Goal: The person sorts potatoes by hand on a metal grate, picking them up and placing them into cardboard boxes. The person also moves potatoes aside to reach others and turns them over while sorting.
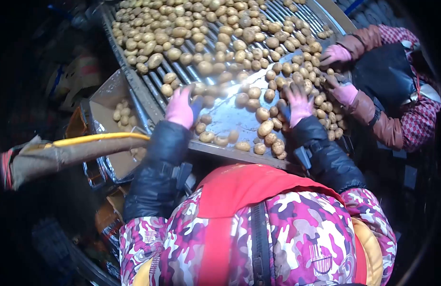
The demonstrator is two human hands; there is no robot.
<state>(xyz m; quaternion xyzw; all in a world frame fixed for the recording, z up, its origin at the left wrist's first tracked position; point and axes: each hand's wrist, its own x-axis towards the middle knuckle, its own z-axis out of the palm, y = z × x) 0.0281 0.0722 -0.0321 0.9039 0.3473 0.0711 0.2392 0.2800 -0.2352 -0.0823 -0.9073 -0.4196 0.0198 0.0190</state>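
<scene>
My left hand, in a pink glove with dark fingertips, reaches over the left side of the metal sorting surface, thumb apart from its fingers. Potatoes lie right beside it, and some near its fingertips are blurred. My right hand, gloved the same way, has its fingers spread among the potatoes on the right half of the surface. Both hands are open, and neither has a potato closed in its fingers. The palms face down and are hidden.
Beyond the metal surface, a roller conveyor carries a thick layer of potatoes. A co-worker's pink-gloved hands touch potatoes at the right. To the left stand a cardboard-lined bin holding potatoes and a yellow-edged padded bar.
</scene>
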